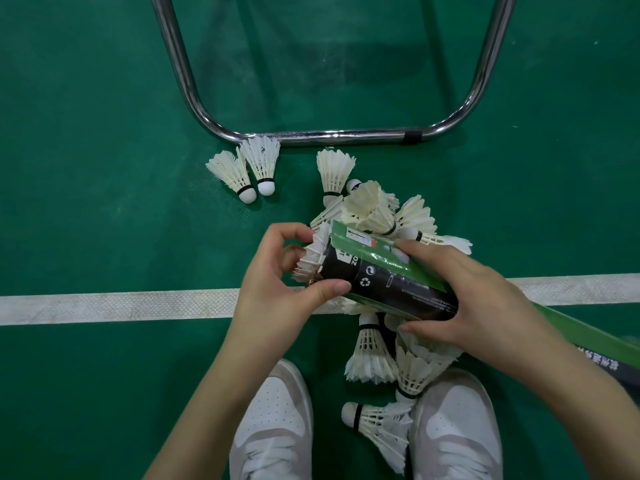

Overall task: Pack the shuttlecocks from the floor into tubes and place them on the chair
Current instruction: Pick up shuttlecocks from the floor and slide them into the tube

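Head view: right hand (pixel 464 299) wrapped round tube (pixel 391 282), holding it near level so the mouth faces left for loading. Left hand (pixel 277 282) curled at that mouth, pinching shuttlecock (pixel 313 256), skirt flaring out of the opening, probably mid-insertion. One tube. Pair (pixel 242 171) lying by chair frame (pixel 332 135); pile (pixel 377 213) on floor (pixel 104 168), roughly ten, overlapping too much for a sure count. Two shoes (pixel 277 420) below.

1. The tube (pixel 388 278) lies between the two hands, its mouth to the left, above the floor line (pixel 104 306).
2. A shuttlecock (pixel 313 256) sits in that mouth.
3. A heap of shuttlecocks (pixel 377 213) lies behind the tube; more lie beneath it, by the shoes (pixel 273 424).
4. Two shuttlecocks (pixel 242 171) lie left of the heap, against the chair frame (pixel 329 136).
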### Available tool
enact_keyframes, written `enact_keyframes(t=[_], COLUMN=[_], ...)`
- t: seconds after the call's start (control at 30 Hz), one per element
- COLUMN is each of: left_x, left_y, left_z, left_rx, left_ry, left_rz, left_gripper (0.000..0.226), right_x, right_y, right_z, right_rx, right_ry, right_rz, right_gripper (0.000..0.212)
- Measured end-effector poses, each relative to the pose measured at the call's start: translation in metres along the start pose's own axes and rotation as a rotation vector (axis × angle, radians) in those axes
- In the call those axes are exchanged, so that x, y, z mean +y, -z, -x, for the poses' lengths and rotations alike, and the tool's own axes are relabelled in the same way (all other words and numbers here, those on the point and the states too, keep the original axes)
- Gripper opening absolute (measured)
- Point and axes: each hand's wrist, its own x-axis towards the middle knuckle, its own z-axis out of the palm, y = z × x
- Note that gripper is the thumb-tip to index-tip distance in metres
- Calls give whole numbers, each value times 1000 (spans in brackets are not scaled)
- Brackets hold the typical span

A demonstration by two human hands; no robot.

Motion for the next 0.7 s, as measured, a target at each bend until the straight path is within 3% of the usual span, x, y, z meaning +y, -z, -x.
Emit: enact_keyframes(t=[0.4,0.7], left_x=[-4,-8], left_y=[3,5], left_z=[2,1], left_rx=[-175,-86], left_ry=[40,-40], left_rz=[73,-106], left_gripper=[24,40], right_x=[-3,-5], right_y=[-2,-3], right_z=[-6,-6], right_rx=[-11,-18], right_ry=[3,3], right_rz=[45,43], right_gripper=[87,87])
